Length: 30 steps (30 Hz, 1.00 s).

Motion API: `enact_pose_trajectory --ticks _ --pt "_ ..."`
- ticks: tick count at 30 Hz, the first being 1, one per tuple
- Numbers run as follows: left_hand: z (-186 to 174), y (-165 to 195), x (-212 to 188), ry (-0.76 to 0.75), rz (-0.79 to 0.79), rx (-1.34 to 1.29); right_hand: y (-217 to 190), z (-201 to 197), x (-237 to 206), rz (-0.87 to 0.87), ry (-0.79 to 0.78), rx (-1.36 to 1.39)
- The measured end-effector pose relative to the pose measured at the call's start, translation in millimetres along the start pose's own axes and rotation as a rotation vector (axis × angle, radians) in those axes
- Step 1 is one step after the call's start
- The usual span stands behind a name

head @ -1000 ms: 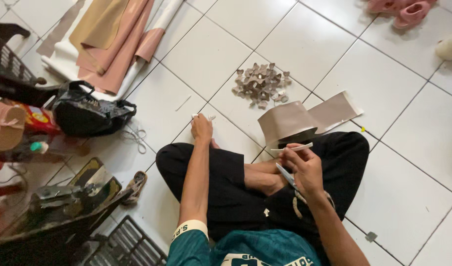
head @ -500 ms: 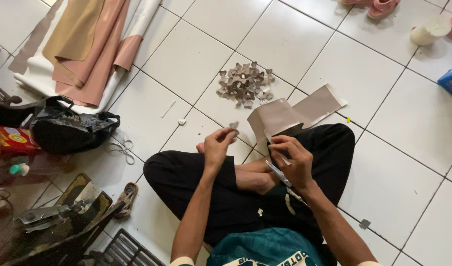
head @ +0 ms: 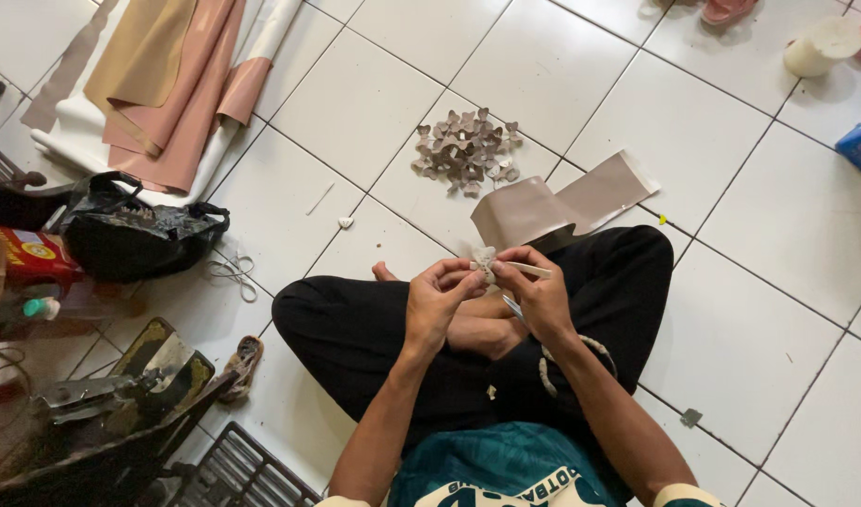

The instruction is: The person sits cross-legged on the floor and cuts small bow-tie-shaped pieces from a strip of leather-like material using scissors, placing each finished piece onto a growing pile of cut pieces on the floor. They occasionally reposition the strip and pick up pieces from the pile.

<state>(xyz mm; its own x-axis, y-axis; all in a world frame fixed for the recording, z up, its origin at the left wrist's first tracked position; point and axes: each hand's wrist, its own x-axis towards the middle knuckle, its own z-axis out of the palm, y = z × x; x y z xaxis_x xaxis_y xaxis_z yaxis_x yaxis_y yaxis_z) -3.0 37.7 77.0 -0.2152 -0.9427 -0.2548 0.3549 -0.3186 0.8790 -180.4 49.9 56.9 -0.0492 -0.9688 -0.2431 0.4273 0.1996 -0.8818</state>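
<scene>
Hands: I see the left hand (head: pixel 437 302) and the right hand (head: pixel 541 296) meeting above crossed legs in black trousers (head: pixel 355 338) — the person is seated on the white tiled floor (head: pixel 777 310).
Grip, left: fingers pinched together on a small pale cut piece (head: pixel 486 260) held between both hands.
Grip, right: fingers closed on the same piece and on a thin pale stick (head: pixel 529 270) that points to the right; a slim dark tool (head: pixel 515 308) also runs down from this hand.
Pile: a heap of small grey-beige cut shapes (head: pixel 466 150) lies on the floor well ahead of the knees.
Sheet: a folded taupe sheet of material (head: pixel 562 202) rests just beyond the right knee, touching the trousers.
Left of frame: rolled pink and tan sheets (head: pixel 167 84), a black bag (head: pixel 135 235) and dark metal machinery (head: pixel 111 404) — all well apart from the hands.
Top right: a white roll (head: pixel 820 47).
</scene>
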Motion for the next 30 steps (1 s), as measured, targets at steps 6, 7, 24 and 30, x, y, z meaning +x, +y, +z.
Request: enact_pose_trajectory --ticks 6,7,24,30 --pt "-0.4 -0.1 -5.0 0.038 0.012 0.086 0.3 2.5 -2.8 0.001 0.018 0.018" --pt "0.2 1.6 -6.1 0.04 0.015 0.099 0.2 3.1 -3.0 -0.008 0.014 0.01" --pt "6.2 5.5 -12.3 0.06 0.039 0.151 -9.8 12.7 -9.5 -0.122 0.104 -0.297" --pt "1.6 -3.5 -12.7 0.033 0.019 0.066 -10.9 11.0 -10.2 -0.211 0.08 -0.343"
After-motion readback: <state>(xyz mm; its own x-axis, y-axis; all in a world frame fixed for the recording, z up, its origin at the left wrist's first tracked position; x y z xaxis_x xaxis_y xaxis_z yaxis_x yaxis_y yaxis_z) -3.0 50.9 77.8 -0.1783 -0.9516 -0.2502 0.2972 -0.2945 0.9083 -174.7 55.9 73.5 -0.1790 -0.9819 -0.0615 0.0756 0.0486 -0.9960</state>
